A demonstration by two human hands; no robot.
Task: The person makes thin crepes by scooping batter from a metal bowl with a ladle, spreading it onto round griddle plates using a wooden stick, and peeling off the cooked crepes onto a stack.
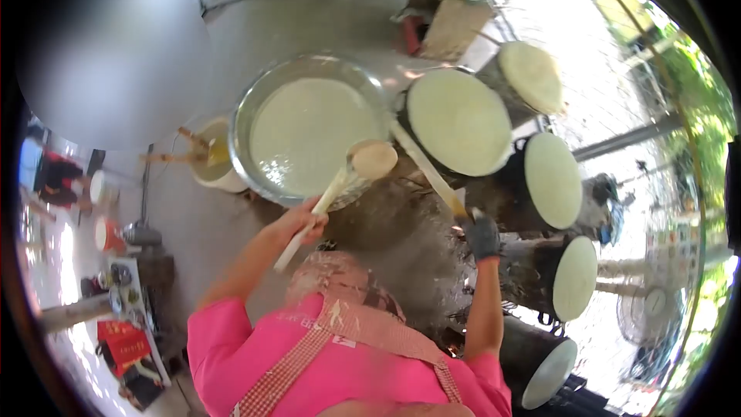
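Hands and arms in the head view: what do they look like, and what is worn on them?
The left hand is bare. The right hand wears a dark grey glove with a reddish edge at the wrist. Both forearms are uncovered below short, bright pink sleeves.

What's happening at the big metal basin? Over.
Left hand gripping ladle. Gloved right hand gripping pale stick. Pale liquid in metal basin. Ladle hiding part of basin's rim.
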